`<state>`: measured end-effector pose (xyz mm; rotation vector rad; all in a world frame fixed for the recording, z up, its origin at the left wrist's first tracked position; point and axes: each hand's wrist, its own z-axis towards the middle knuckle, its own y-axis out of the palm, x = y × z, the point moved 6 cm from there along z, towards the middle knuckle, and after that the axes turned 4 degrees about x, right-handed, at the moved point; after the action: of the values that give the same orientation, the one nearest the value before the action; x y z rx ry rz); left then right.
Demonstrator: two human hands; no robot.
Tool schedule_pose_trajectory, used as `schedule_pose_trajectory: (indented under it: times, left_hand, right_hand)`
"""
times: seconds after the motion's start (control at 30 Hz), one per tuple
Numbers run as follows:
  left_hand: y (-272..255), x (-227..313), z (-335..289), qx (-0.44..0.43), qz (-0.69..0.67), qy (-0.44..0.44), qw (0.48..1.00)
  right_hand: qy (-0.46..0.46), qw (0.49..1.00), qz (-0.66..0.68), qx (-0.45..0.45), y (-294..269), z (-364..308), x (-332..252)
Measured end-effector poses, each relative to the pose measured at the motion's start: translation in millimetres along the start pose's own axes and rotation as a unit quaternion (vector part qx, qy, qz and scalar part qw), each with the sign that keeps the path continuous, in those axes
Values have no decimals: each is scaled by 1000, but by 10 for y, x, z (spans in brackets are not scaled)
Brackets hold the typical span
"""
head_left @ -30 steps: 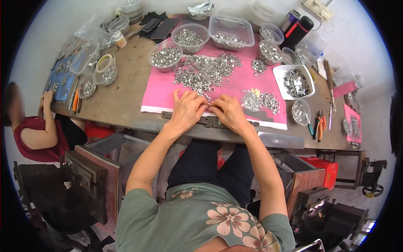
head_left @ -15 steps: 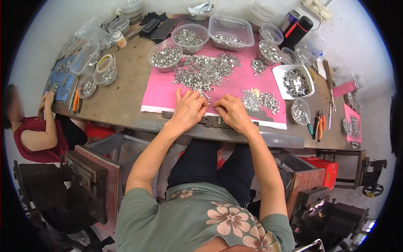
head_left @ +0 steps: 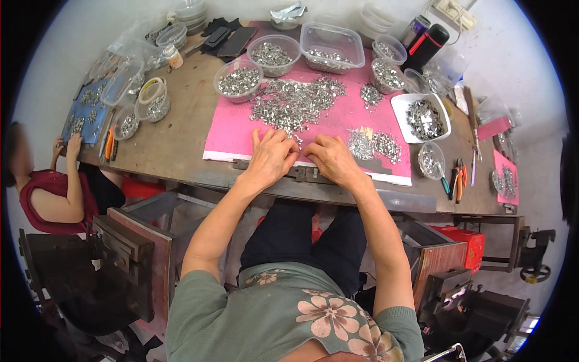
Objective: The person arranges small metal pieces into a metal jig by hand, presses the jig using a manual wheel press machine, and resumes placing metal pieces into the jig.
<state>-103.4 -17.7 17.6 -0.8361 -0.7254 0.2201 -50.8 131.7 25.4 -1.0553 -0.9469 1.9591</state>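
Note:
At the front edge of a pink mat (head_left: 232, 130), my left hand (head_left: 271, 155) is closed with thumb and fingers pinched together. What lies in its fingertips is too small to name. Close by on the right, my right hand (head_left: 333, 158) is likewise curled into a pinch, its fingertips hidden under the knuckles. A thin trail of tiny silver metal parts runs between the two hands from a wide heap of small metal parts (head_left: 295, 102). Right of my right hand lie thin silver pins (head_left: 360, 145) and a small pile of shiny metal pieces (head_left: 386, 147).
Plastic tubs of metal parts (head_left: 238, 83) line the mat's far side. A white tray (head_left: 399, 114), pliers (head_left: 459, 181) and a black flask (head_left: 427, 45) stand to the right. A co-worker (head_left: 54, 196) sits at the far left by a blue mat (head_left: 90, 130).
My right hand has shifted slightly, its fingers curling lower toward the mat. My left hand stays nearly in place. The co-worker's hands have moved apart at the blue mat.

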Motion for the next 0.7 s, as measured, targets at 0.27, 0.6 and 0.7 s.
schedule_pose_trajectory:
  times: [0.27, 0.6, 0.7]
  left_hand:
    - [32, 43, 3, 3, 20, 6, 1000]
    - [233, 697, -78, 68, -77, 107, 989]
    - [303, 742, -69, 59, -69, 116, 989]
  right_hand:
    - [49, 998, 14, 27, -91, -43, 73]
    - [140, 977, 112, 113, -540, -650, 74]
    - [123, 978, 101, 136, -510, -734, 14]
